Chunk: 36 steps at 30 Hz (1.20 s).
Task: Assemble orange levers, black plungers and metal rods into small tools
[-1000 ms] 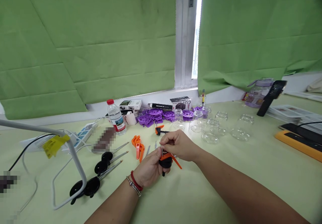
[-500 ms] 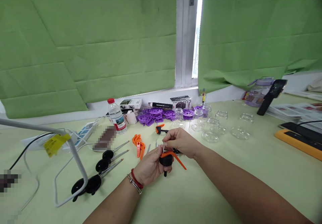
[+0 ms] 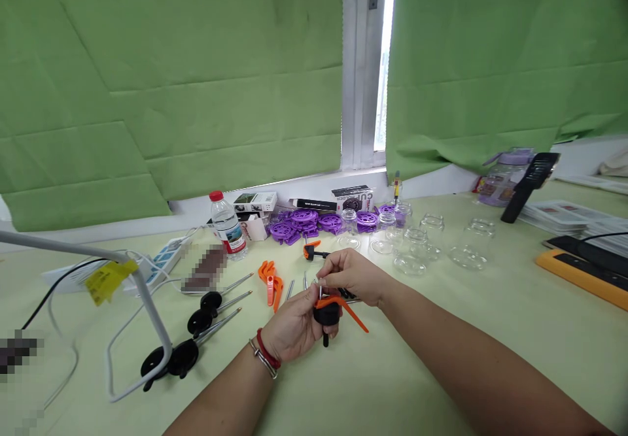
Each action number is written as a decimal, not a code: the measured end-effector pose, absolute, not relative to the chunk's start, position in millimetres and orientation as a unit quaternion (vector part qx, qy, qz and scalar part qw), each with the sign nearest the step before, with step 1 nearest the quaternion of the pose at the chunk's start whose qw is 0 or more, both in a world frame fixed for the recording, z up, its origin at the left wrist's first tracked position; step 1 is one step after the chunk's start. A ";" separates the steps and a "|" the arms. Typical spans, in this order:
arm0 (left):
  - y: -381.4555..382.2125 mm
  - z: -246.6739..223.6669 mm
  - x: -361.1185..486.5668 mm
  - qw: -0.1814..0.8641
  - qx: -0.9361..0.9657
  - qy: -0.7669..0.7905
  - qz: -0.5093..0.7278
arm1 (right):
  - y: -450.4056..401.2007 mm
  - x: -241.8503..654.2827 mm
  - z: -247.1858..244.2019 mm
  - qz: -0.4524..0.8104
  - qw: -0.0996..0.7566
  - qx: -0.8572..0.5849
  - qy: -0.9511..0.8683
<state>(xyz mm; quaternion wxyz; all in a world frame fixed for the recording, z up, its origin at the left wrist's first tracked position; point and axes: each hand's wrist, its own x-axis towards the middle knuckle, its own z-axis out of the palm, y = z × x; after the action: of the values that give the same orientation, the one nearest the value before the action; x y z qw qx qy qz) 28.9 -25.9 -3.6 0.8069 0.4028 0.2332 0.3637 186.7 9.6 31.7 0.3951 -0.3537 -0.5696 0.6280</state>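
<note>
My left hand [image 3: 299,325], with a red band and a metal bracelet at the wrist, is closed around a black round part with an orange lever [image 3: 349,312] and a short black stem below. Over its top, my right hand [image 3: 350,276] pinches a thin metal pin [image 3: 320,289] that stands upright at the part. The pin's tip is hidden by fingers. Just beyond my hands lies a similar orange and black piece [image 3: 310,251]. Loose orange levers [image 3: 271,282] lie left of my hands, with thin metal rods [image 3: 290,289] beside them.
Black round parts with long metal rods [image 3: 199,321] lie at the left, by a grey lamp arm [image 3: 152,318]. Purple wheel-like parts [image 3: 304,219], small boxes and a water bottle [image 3: 227,223] line the back. Clear glass jars [image 3: 411,253] stand to the right.
Both hands, with the orange and black part, have shifted very slightly right and down. The right hand's pinch on the pin stays the same.
</note>
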 end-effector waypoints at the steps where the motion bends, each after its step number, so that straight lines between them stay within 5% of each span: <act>1: -25.8 -2.7 28.9 0.808 0.402 0.232 0.363 | 9.9 186.6 31.9 0.627 0.399 -0.361 -0.563; 16: -22.5 -3.3 25.2 0.753 0.501 0.213 0.369 | 11.1 185.9 28.4 0.626 0.419 -0.347 -0.559; 29: -20.4 -1.8 21.3 0.762 0.487 0.228 0.360 | 10.5 188.6 27.9 0.628 0.317 -0.314 -0.638; 36: -18.0 -4.0 22.7 0.780 0.420 0.254 0.389 | 9.9 194.4 33.8 0.510 0.274 -0.271 -0.769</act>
<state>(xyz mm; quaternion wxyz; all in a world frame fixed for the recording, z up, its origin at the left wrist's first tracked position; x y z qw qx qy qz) 22.7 -18.0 -4.0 0.7798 0.4196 0.2537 0.3891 194.4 9.9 33.8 0.2743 -0.2705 -0.7690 0.5101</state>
